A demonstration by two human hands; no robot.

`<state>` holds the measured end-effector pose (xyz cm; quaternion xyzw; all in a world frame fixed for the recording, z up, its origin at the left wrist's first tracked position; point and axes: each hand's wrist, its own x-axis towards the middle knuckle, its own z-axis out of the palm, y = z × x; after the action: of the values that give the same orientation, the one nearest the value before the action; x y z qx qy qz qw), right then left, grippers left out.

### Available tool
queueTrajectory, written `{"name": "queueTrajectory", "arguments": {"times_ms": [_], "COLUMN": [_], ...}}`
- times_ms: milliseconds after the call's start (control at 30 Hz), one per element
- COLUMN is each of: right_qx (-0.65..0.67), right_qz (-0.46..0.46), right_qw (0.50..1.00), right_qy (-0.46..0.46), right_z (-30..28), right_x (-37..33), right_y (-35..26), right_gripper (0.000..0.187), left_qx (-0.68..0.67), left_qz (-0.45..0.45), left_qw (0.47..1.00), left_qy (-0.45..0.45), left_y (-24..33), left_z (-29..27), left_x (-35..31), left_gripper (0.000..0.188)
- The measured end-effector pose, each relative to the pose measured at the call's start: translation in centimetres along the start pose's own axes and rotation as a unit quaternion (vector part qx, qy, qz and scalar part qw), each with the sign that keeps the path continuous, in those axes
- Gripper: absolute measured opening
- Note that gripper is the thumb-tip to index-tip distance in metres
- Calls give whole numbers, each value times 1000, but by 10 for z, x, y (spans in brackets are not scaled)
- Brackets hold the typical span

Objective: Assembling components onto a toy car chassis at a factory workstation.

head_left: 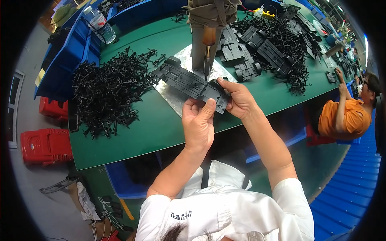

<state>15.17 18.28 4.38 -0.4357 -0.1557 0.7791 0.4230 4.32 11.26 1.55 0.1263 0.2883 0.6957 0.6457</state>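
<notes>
Between my two hands is a black plastic toy car chassis [183, 80], tilted, its long end pointing to the upper left. My left hand [199, 122] grips its near edge, thumb on top and fingers beneath. The near right end is pinched by my right hand [239, 98], with thumb and fingers around the corner. Just over the chassis hangs an upright screwdriver bit [207, 66] on a cloth-wrapped tool post [211, 18]. Whether the bit touches the plastic I cannot tell. Under the chassis lies a shiny metal plate [171, 96].
A heap of small black plastic parts [108, 88] covers the green table's [120, 148] left side. More chassis [267, 50] and loose parts [295, 76] lie at the right. A blue bin [72, 60] and a plastic bottle [100, 26] stand far left. A co-worker [348, 112] sits at right.
</notes>
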Motion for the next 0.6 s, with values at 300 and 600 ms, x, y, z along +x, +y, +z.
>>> {"name": "queueTrajectory", "arguments": {"times_ms": [300,600], "right_qx": [5,-7], "right_qz": [-15,-22], "right_qw": [1000,999], "right_qy": [1,-32], "right_z": [1,-13], "right_x": [4,15], "right_y": [0,4], "right_gripper": [14,13], "left_qx": [-8,-7], "left_qz": [11,12], "left_qw": [1000,1000], "left_qy": [-5,-2], "left_y": [-1,-1], "left_z": [2,3], "left_x": [1,3], "left_gripper": [37,38]}}
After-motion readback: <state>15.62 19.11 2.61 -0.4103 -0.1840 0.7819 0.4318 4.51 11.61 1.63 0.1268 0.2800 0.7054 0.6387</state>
